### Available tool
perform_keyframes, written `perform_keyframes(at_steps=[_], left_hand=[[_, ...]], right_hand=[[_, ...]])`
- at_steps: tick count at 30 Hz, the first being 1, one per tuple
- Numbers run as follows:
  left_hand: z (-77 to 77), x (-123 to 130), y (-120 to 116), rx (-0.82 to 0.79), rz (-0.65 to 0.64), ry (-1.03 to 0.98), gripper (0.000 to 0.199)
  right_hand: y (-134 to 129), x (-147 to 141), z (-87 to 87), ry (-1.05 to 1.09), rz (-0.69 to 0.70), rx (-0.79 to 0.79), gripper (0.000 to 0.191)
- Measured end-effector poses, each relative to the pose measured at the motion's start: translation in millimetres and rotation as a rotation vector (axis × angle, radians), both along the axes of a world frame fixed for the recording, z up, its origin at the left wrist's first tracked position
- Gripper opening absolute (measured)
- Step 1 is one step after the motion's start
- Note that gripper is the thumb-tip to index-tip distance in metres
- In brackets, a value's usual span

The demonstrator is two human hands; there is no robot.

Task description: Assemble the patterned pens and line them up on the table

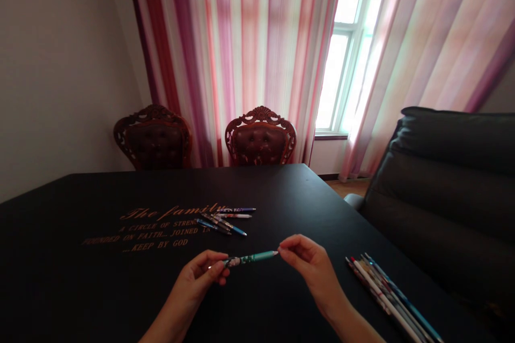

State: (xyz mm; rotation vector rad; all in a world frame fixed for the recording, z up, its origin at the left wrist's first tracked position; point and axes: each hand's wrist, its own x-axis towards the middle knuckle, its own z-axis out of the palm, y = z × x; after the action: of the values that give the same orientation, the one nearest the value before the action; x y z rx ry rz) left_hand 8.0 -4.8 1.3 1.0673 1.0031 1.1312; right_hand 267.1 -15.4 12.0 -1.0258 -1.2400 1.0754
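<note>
A green patterned pen [253, 257] is held level above the black table, its pointed tip toward the right. The fingers of my left hand [205, 272] are closed round its left end. At the tip, my right hand [308, 262] has thumb and forefinger pinched together; whether they grip the tip or only touch it is too small to tell. Beyond my hands lies a loose group of several pens [227, 223], some crossing each other. To the right of my right hand, several more pens [390, 295] lie side by side in a bundle.
The black table [273, 187] bears printed gold lettering [161, 228] on its left part. Two carved wooden chairs [155, 142] [260, 139] stand behind its far edge. A black leather armchair [450, 203] is at the right, near the table's right edge. Striped curtains hang behind.
</note>
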Motion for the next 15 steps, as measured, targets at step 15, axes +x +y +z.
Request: perform_keyframes(at_steps=[15], left_hand=[[-2.3,0.7,-2.4,0.088,0.037,0.094,0.024]], right_hand=[[-0.8,-8.7,-11.2,-0.074,0.050,-0.018,0.016]])
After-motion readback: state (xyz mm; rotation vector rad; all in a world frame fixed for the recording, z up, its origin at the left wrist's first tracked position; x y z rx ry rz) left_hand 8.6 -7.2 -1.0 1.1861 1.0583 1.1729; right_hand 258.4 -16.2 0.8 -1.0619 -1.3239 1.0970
